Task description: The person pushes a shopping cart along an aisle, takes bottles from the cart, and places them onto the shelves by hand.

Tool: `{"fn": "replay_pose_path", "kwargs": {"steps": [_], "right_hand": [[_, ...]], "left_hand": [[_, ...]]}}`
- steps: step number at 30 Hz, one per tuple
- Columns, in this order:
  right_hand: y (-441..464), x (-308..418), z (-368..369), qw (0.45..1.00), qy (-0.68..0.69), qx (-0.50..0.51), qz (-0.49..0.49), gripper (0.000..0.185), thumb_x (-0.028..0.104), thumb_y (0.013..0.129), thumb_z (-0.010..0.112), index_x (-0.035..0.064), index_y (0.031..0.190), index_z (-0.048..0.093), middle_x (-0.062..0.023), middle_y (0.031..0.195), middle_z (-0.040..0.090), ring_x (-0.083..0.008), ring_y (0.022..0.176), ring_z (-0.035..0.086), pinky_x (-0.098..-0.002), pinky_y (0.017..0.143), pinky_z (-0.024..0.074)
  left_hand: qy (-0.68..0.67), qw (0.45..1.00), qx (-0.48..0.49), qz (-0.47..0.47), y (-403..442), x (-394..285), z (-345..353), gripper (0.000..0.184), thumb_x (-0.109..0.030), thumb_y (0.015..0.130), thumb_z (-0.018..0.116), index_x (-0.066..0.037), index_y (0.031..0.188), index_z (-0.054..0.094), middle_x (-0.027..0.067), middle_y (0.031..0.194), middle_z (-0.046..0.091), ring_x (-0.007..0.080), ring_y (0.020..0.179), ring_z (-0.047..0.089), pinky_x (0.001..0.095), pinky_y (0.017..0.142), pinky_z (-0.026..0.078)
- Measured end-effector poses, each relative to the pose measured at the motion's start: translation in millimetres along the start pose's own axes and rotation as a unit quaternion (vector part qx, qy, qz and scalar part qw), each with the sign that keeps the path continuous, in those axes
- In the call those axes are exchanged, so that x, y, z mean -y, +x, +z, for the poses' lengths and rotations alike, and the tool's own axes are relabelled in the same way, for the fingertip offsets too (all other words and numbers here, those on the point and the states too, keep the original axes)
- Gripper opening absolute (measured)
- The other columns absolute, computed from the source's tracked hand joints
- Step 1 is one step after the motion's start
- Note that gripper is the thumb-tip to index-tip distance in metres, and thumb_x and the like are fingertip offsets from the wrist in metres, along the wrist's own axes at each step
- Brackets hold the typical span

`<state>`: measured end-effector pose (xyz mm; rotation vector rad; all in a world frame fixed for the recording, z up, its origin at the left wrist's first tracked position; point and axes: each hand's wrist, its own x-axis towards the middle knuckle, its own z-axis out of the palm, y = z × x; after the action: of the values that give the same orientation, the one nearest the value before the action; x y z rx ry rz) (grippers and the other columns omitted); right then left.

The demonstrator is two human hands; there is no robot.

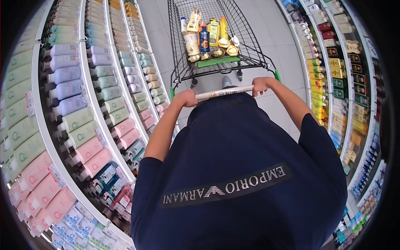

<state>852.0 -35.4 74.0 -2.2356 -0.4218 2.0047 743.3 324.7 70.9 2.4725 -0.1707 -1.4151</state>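
Observation:
My left hand (186, 98) is wrapped round the left end of the pale handle bar (225, 92) of a shopping cart. At the bar's right end, my right hand (261, 86) has its fingers closed over it. The black wire cart (258, 46) stretches ahead of me, with green parts at its near corners. Inside lie several bottles: a cream pump bottle (194, 20), a dark blue bottle (204, 38), yellow bottles (213, 32) and a large cream one (191, 43). Several round-ended items rest at the basket's near end.
Shelves of pastel bottles (66, 79) line the left side in several rows. On the right, more shelves hold yellow bottles (317, 83), boxes and dark packs. Grey floor tiles (275, 25) run between them. A shoe (226, 81) shows beneath the cart.

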Motion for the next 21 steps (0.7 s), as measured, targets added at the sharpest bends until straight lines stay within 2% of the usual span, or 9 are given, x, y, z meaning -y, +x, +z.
{"fn": "replay_pose_path", "kwargs": {"steps": [2, 7, 10, 17, 21], "right_hand": [[2, -3, 2, 1.0, -0.005, 0.005, -0.001, 0.032, 0.03, 0.066, 0.075, 0.0066, 0.086, 0.072, -0.0036, 0.091, 0.071, -0.0187, 0.073, 0.066, -0.036, 0.065, 0.0499], [2, -6, 3, 1.0, 0.008, -0.007, -0.005, 0.039, 0.026, 0.062, 0.075, 0.005, 0.095, 0.072, -0.0082, 0.092, 0.07, -0.0203, 0.075, 0.066, -0.0373, 0.064, 0.0504], [5, -12, 3, 0.999, -0.005, -0.025, -0.022, 0.03, 0.026, 0.064, 0.075, 0.0071, 0.087, 0.074, -0.0058, 0.084, 0.07, -0.0191, 0.073, 0.066, -0.0355, 0.058, 0.0502], [4, -21, -1, 0.999, -0.013, -0.03, -0.036, 0.03, 0.027, 0.064, 0.076, 0.0067, 0.087, 0.074, -0.0067, 0.082, 0.07, -0.0187, 0.072, 0.065, -0.034, 0.057, 0.05], [-13, -22, -9, 0.997, 0.018, -0.01, -0.076, 0.037, 0.03, 0.068, 0.076, 0.0058, 0.097, 0.073, -0.0085, 0.092, 0.07, -0.0178, 0.084, 0.065, -0.0317, 0.066, 0.0503]], "left_hand": [[0.009, 1.0, -0.002, -0.024, -5, -5, -1, 0.04, -0.029, 0.072, 0.059, 0.0, 0.099, 0.071, 0.0205, 0.104, 0.069, 0.035, 0.096, 0.066, 0.0408, 0.085, 0.053], [0.01, 0.999, -0.026, -0.036, -13, -12, 0, 0.04, -0.029, 0.073, 0.059, -0.002, 0.1, 0.072, 0.0191, 0.105, 0.069, 0.0343, 0.097, 0.067, 0.0415, 0.086, 0.053], [0.012, 0.998, -0.036, -0.04, -16, -18, 2, 0.039, -0.03, 0.075, 0.057, -0.004, 0.1, 0.072, 0.019, 0.104, 0.069, 0.0343, 0.097, 0.066, 0.0427, 0.085, 0.053], [0.034, 0.995, -0.087, -0.033, -18, -29, 6, 0.035, -0.03, 0.074, 0.059, -0.006, 0.095, 0.073, 0.0173, 0.098, 0.07, 0.0337, 0.092, 0.068, 0.043, 0.081, 0.055], [0.047, 0.994, -0.097, -0.025, -21, -35, 10, 0.034, -0.031, 0.074, 0.059, -0.006, 0.092, 0.073, 0.0173, 0.095, 0.07, 0.034, 0.09, 0.068, 0.0436, 0.08, 0.055]]}}
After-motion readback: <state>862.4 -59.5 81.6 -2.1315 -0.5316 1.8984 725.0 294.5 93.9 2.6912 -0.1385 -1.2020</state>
